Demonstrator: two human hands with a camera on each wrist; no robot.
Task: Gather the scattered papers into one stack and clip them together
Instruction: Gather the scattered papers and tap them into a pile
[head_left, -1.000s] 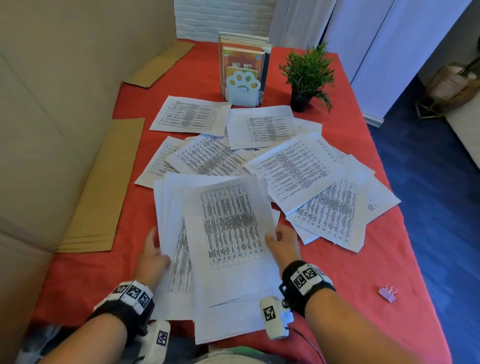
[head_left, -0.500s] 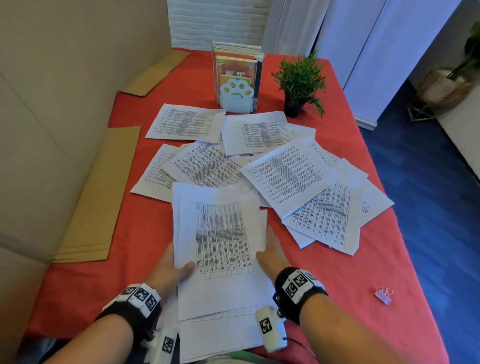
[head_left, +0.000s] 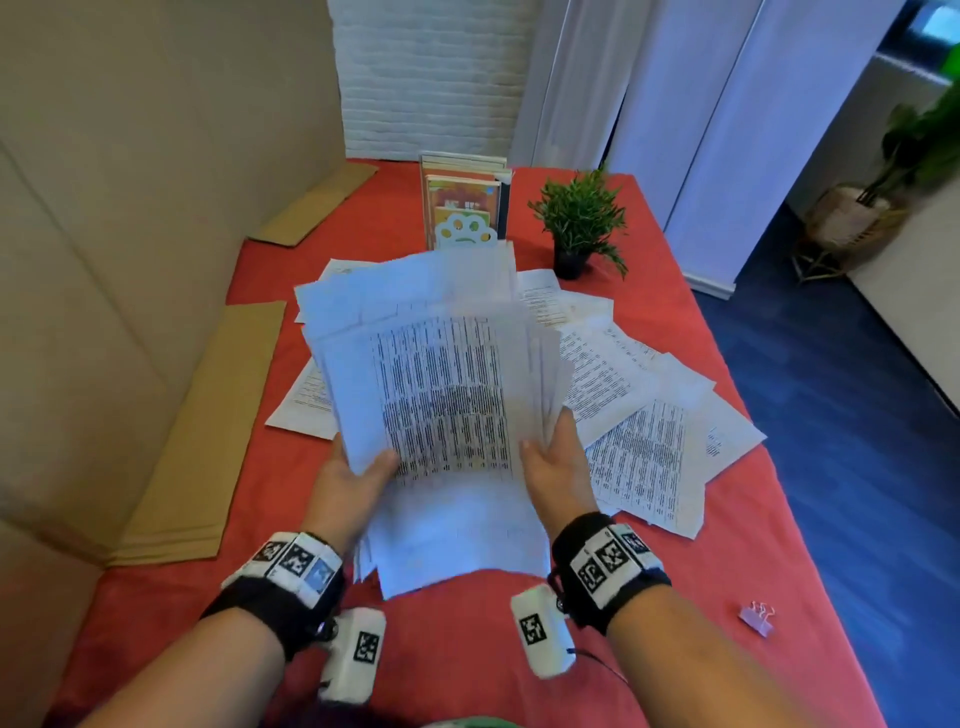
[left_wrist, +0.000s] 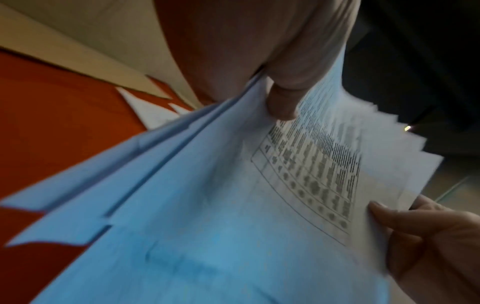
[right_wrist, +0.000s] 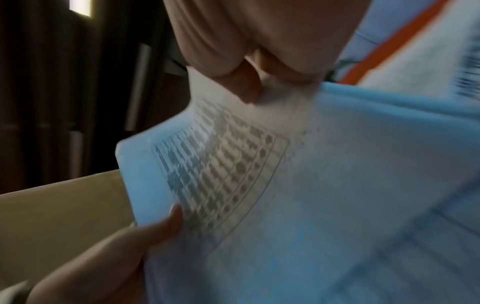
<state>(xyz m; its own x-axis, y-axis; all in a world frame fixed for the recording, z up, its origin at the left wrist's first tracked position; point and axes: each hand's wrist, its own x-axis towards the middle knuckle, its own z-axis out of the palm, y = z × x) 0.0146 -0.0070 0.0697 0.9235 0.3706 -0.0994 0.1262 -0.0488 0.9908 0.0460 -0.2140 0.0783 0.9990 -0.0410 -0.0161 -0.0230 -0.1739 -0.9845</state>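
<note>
A loose bundle of printed sheets (head_left: 441, 395) is tilted up off the red table (head_left: 467, 623), its edges uneven. My left hand (head_left: 353, 478) grips its left edge, thumb on the front page. My right hand (head_left: 556, 462) grips the right edge the same way. In the left wrist view the left thumb (left_wrist: 283, 102) presses the bundle (left_wrist: 233, 205). The right wrist view has my right thumb (right_wrist: 246, 86) on the sheets (right_wrist: 311, 185). More printed papers (head_left: 644, 441) lie scattered to the right, and others (head_left: 306, 400) to the left. A pink binder clip (head_left: 757, 617) lies at the right front.
A book stand with books (head_left: 465, 208) and a small potted plant (head_left: 582, 223) stand at the back of the table. Flat cardboard strips (head_left: 208, 431) lie along the left side by a beige wall. The table's right edge drops to a blue floor (head_left: 857, 415).
Both hands closed on the sides of the gathered sheets and lifted them from lying flat on the table to tilted upright. The head view has tipped upward.
</note>
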